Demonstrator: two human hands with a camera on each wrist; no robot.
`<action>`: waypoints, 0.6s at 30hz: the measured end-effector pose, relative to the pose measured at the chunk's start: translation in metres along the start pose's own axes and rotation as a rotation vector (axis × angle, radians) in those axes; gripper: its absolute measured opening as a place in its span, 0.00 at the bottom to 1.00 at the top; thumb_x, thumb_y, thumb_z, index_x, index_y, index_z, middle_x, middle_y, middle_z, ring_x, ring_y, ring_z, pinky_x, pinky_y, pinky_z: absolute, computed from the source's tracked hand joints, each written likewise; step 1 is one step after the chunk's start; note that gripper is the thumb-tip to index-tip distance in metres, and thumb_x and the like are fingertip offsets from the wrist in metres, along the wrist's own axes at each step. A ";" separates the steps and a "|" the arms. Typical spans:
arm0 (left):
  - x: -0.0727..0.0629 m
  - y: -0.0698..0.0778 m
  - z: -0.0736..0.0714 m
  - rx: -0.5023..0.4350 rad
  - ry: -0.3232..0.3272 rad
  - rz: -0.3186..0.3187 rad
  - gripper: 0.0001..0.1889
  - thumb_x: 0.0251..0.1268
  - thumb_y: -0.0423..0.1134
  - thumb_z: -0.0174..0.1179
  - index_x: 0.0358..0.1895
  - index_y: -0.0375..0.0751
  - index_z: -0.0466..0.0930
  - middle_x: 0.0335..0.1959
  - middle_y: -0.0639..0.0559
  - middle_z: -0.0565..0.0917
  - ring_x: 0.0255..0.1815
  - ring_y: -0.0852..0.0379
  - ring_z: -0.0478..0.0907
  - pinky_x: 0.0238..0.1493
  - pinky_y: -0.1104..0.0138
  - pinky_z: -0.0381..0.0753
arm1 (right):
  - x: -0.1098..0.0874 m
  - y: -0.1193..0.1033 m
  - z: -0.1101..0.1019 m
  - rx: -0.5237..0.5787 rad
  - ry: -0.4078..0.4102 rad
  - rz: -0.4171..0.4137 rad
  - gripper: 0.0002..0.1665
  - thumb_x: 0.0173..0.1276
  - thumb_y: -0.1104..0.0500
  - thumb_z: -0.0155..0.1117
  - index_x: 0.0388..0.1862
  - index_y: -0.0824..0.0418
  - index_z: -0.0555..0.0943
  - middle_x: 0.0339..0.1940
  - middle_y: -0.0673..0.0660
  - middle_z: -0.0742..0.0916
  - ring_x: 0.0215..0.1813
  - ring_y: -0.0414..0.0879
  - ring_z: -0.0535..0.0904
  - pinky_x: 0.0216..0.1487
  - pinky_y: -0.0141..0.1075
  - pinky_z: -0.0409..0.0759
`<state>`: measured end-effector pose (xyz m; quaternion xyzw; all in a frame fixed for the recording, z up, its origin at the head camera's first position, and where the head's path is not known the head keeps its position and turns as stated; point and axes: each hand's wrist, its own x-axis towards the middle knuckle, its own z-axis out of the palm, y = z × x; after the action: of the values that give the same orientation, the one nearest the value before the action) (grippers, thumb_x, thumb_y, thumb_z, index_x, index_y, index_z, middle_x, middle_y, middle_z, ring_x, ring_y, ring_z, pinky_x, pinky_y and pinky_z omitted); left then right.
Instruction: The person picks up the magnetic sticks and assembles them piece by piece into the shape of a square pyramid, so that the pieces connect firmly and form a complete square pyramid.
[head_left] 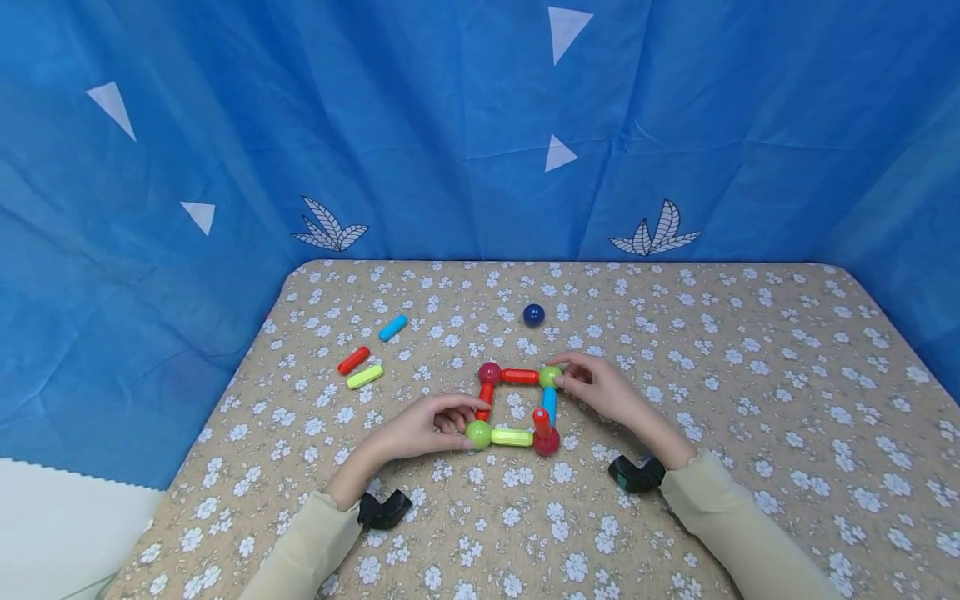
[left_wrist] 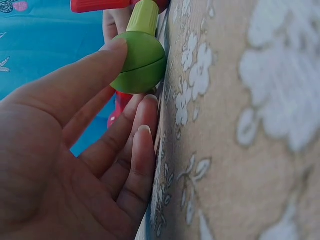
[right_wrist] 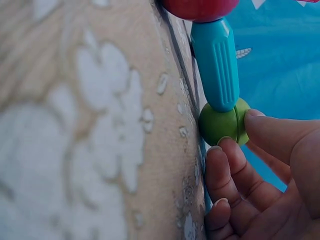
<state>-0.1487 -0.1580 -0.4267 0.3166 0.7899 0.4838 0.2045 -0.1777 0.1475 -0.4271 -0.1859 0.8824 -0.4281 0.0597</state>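
Note:
A square frame of toy building rods and balls lies on the table. Its near left corner is a green ball, pinched by my left hand, thumb on the ball and index finger along the left red rod. At the far right corner, my right hand pinches another green ball between thumb and fingers. A blue rod runs from that ball to the near red ball, which bears an upright red rod. A yellow-green rod, a far red rod and a dark red ball complete the outline.
Loose on the left lie a blue rod, a red rod and a yellow-green rod. A dark blue ball sits behind the frame. Blue curtains border the flowered tablecloth.

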 end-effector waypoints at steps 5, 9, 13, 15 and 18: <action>0.000 0.000 0.001 0.012 0.017 0.008 0.25 0.54 0.33 0.68 0.58 0.42 0.75 0.38 0.54 0.79 0.36 0.56 0.76 0.37 0.66 0.80 | 0.002 0.001 0.000 -0.016 -0.008 -0.015 0.17 0.66 0.62 0.62 0.54 0.58 0.79 0.26 0.49 0.78 0.26 0.45 0.68 0.24 0.34 0.67; 0.001 0.001 0.002 0.022 0.022 0.017 0.24 0.55 0.34 0.68 0.58 0.41 0.75 0.37 0.54 0.79 0.36 0.56 0.76 0.36 0.66 0.79 | 0.003 0.002 0.000 -0.016 -0.021 -0.032 0.17 0.67 0.61 0.62 0.54 0.57 0.79 0.26 0.49 0.78 0.26 0.45 0.68 0.25 0.34 0.67; 0.000 0.002 0.002 0.036 0.019 0.006 0.23 0.56 0.34 0.67 0.57 0.43 0.76 0.37 0.55 0.79 0.36 0.57 0.76 0.36 0.66 0.79 | 0.003 0.002 0.000 -0.006 -0.026 -0.032 0.16 0.67 0.61 0.61 0.54 0.57 0.79 0.27 0.49 0.78 0.26 0.45 0.68 0.24 0.34 0.67; 0.000 0.002 0.002 0.042 0.016 0.001 0.23 0.56 0.34 0.67 0.57 0.43 0.76 0.36 0.55 0.79 0.36 0.58 0.76 0.36 0.66 0.79 | 0.003 0.002 -0.001 -0.004 -0.027 -0.026 0.16 0.67 0.61 0.61 0.54 0.57 0.79 0.27 0.50 0.78 0.26 0.45 0.68 0.24 0.34 0.67; 0.001 0.002 0.003 0.052 0.013 0.008 0.23 0.56 0.34 0.67 0.57 0.43 0.76 0.36 0.56 0.79 0.36 0.58 0.76 0.36 0.66 0.79 | 0.003 0.001 -0.001 -0.002 -0.026 -0.020 0.16 0.68 0.61 0.61 0.54 0.57 0.78 0.27 0.50 0.78 0.26 0.45 0.69 0.25 0.35 0.67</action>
<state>-0.1469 -0.1552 -0.4267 0.3220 0.8022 0.4659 0.1891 -0.1814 0.1476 -0.4274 -0.2002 0.8801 -0.4254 0.0666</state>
